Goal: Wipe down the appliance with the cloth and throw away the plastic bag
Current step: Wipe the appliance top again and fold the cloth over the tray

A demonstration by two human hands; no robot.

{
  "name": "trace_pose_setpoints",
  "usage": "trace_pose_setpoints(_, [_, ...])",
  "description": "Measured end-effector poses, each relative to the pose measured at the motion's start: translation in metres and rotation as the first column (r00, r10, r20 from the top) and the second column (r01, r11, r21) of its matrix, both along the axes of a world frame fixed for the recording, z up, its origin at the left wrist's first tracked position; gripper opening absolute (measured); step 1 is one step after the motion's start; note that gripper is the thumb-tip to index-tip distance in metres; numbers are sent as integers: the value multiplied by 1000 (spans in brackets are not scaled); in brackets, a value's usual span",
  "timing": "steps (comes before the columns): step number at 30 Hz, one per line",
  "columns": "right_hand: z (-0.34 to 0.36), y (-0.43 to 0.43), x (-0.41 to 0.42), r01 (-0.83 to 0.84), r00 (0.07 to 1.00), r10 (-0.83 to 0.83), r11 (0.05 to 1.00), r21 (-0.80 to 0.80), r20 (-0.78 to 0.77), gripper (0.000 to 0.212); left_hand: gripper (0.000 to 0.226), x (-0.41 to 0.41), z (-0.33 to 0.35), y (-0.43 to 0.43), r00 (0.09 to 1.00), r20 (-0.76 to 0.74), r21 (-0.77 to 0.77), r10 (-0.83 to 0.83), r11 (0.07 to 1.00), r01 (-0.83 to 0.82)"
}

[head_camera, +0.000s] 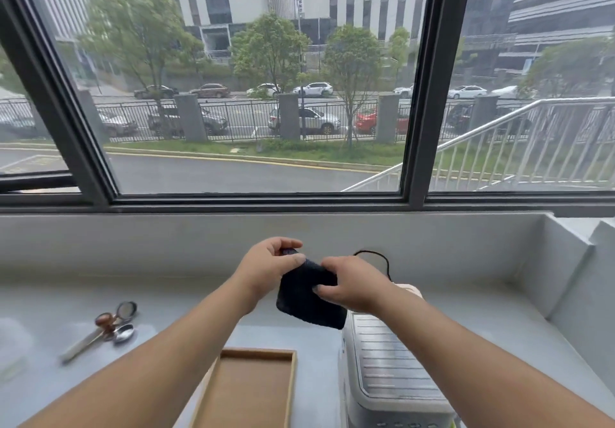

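A dark navy cloth (307, 298) hangs folded in the air above the counter, held by both hands. My left hand (268, 266) pinches its upper left corner, and my right hand (349, 286) grips its right edge. Just below and to the right stands the white appliance (389, 371), with a ribbed grey top and a black cord (376, 256) curling up behind it. My right forearm crosses over the appliance. No plastic bag is clearly visible; something pale and blurred lies at the far left edge (13, 354).
A shallow wooden tray (293, 381) lies at the front, left of the appliance. Metal spoons and a wooden-handled utensil (109, 324) rest on the grey counter (179, 298) at left. A raised ledge and large window run behind; a white wall corner (565, 271) closes the right.
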State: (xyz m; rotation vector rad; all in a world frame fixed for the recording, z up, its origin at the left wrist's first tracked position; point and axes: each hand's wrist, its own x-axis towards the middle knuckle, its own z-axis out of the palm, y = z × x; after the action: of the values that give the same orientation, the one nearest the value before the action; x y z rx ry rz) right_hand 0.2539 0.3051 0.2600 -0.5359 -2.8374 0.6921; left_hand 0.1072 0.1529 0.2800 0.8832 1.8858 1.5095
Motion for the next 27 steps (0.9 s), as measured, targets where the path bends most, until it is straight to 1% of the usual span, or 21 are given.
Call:
trace_pose_setpoints(1, [-2, -6, -7, -6, 1000, 6, 1000, 13, 2, 21, 29, -7, -2, -8, 1000, -6, -17, -9, 1000, 9])
trace_pose_setpoints(2, [-3, -13, -15, -10, 1000, 10, 1000, 28, 2, 20, 37, -15, -4, -17, 998, -57, -58, -12, 998, 8])
trace_pose_setpoints(4, [-4, -25, -31, -26, 1000, 26, 998, 64, -4, 19, 50, -31, -9, -32, 959, -283, -205, -20, 978, -40])
trace_pose_setpoints(6, [-4, -36, -46, -43, 999, 44, 995, 92, -8, 18, 54, -47, -11, -46, 861, -504, -331, -70, 936, -118])
trace_pose_setpoints(8, [-6, -46, -61, -41, 999, 41, 995, 95, -1, 19, 41, -62, -13, -58, 776, -623, -373, -102, 910, -180])
trace_pose_setpoints(11, [-11, -59, -79, -20, 1000, 19, 998, 60, 15, 20, 19, -85, -17, -71, 705, -694, -393, -146, 897, -201])
trace_pose_setpoints(13, [-13, -64, -89, 4, 999, -4, 1000, 14, 34, 17, 13, -100, -22, -75, 663, -727, -405, -177, 891, -207])
trace_pose_setpoints(14, [-14, -66, -93, 23, 999, -21, 999, -26, 45, 14, 14, -107, -26, -77, 645, -743, -405, -180, 888, -219])
trace_pose_setpoints(15, [-15, -67, -97, 44, 998, -40, 996, -79, 51, 11, 16, -114, -29, -78, 641, -747, -403, -174, 886, -229])
trace_pose_setpoints(17, [-17, -69, -105, 84, 996, -77, 977, -198, 41, 5, 15, -126, -35, -82, 676, -721, -398, -156, 891, -219])
trace_pose_setpoints(19, [-20, -70, -112, 117, 993, -119, 941, -317, 13, 6, 14, -135, -40, -85, 775, -622, -382, -109, 906, -179])
trace_pose_setpoints(21, [-24, -71, -118, 151, 985, -174, 884, -442, -10, 9, 17, -141, -45, -87, 888, -460, -353, -13, 920, -169])
trace_pose_setpoints(22, [-27, -72, -121, 165, 979, -201, 853, -495, -20, 11, 18, -144, -48, -88, 920, -391, -338, 25, 926, -169])
trace_pose_setpoints(27, [-47, -77, -131, 177, 951, -302, 704, -688, -64, 16, 15, -154, -72, -92, 969, -227, -250, 95, 956, -152])
